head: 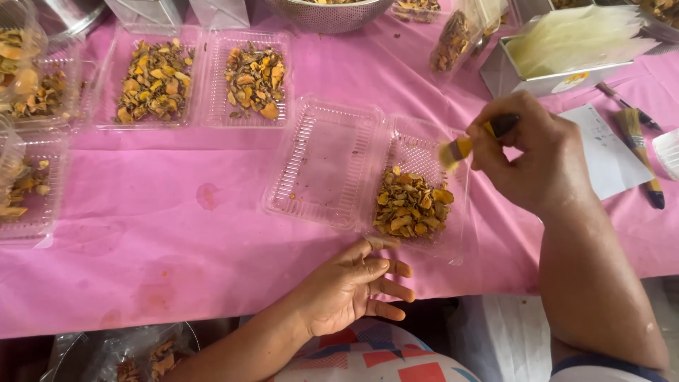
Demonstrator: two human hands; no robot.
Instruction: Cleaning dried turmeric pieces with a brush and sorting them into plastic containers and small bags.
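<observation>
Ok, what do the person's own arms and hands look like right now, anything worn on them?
Both forearms are bare, with no gloves, rings, watch or bracelets visible on the left hand or the right hand. A dark sleeve edge shows at the right upper arm.

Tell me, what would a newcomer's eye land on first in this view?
Probably the bright pink tablecloth, and at its centre the open clear clamshell container with a heap of yellow-orange dried pieces in its right half. Above that heap the right hand holds a small paintbrush, while the left hand rests at the table's near edge. Two more filled trays sit at upper left.
</observation>
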